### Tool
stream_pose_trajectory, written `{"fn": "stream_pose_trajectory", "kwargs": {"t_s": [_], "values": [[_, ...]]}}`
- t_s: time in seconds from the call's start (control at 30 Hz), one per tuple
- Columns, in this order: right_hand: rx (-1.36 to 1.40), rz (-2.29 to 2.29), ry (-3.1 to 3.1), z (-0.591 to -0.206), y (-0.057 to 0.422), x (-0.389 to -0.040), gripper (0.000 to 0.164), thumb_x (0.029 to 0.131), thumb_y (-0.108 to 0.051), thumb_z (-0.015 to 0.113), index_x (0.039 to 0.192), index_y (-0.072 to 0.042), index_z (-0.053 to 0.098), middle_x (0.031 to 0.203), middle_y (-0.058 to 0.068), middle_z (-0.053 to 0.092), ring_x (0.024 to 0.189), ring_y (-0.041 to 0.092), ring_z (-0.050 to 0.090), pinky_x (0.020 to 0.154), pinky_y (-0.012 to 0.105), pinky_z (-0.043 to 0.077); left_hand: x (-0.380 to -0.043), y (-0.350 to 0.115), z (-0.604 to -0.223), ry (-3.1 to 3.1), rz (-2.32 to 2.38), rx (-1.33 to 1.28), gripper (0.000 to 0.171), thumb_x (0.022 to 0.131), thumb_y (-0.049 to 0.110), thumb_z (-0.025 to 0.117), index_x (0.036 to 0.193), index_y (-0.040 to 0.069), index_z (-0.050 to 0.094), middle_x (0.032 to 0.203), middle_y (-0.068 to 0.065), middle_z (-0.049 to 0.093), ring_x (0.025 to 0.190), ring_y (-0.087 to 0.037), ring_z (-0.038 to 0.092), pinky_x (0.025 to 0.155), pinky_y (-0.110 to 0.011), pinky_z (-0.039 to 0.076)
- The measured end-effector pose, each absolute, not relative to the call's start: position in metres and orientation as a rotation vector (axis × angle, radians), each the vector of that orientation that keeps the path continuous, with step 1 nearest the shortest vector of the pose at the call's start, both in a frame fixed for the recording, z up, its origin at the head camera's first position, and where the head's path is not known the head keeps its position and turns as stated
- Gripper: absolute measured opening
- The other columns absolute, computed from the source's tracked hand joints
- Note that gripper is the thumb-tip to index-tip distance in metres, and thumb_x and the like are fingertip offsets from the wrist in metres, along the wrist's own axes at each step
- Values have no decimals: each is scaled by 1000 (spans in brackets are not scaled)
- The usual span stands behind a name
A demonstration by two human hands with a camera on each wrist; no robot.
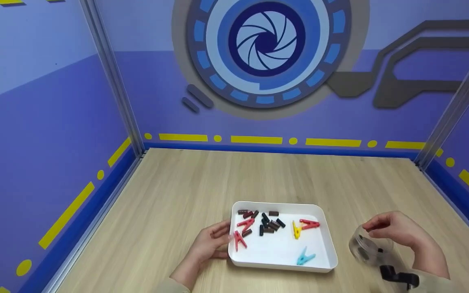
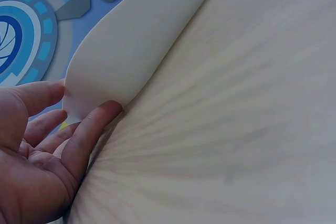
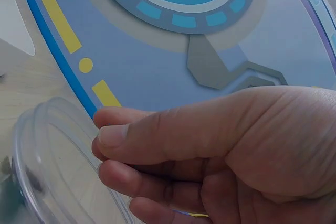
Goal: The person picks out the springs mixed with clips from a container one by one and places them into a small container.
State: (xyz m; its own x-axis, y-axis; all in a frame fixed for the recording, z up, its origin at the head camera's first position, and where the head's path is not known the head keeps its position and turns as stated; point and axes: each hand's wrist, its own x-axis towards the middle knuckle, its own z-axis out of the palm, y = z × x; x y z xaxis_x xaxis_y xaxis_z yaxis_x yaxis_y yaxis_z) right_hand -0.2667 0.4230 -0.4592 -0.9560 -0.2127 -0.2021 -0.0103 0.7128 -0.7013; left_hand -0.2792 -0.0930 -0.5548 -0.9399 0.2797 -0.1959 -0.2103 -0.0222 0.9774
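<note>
A white tray [image 1: 273,260] holds small plastic clothespins: several red clothespins [image 1: 239,241], a yellow clothespin [image 1: 296,231] and a light blue clothespin [image 1: 305,257]. Several short dark brown and black cylinders [image 1: 274,224] lie scattered toward its back left. My left hand [image 1: 209,246] touches the tray's left wall with spread fingertips, seen close up against the wall [image 2: 105,51] in the left wrist view. To the right of the tray, my right hand [image 1: 399,232] is over a clear round container [image 1: 358,254] with dark bits inside. Its thumb and index tips meet, with nothing visible between them.
The wood-grain table [image 1: 177,183] is enclosed by blue and purple panels [image 1: 55,162] with metal corner posts [image 1: 114,77]. A black strap-like piece [image 1: 399,277] is at my right wrist.
</note>
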Motion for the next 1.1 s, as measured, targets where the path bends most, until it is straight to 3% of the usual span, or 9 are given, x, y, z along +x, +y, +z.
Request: {"fn": "stream_pose_trajectory", "kwargs": {"t_s": [0.37, 0.9, 1.1], "values": [[-183, -1084, 2646, -460, 423, -268, 26, 93, -7, 71, 115, 7, 72, 106, 13, 76, 87, 8, 65, 74, 19, 55, -280, -93, -555, 1916, 2036, 73, 60, 97, 13, 71, 153, 7, 49, 154, -21, 51, 104, -23, 74, 65, -38, 65], [-123, -1090, 2650, -460, 421, -268, 28, 93, -11, 73, 116, 6, 72, 105, 9, 76, 89, 13, 65, 75, 21, 56, -279, -94, -554, 1937, 2011, 73, 63, 97, 17, 71, 154, 6, 47, 156, -22, 50, 105, -23, 74, 69, -40, 65], [-63, -1090, 2667, -458, 418, -268, 29, 93, -18, 75, 115, 1, 74, 107, 8, 76, 92, 14, 66, 78, 22, 56, -280, -94, -555, 1943, 1999, 59, 63, 97, 17, 71, 154, 6, 47, 156, -21, 49, 112, -24, 72, 73, -43, 66]]}}
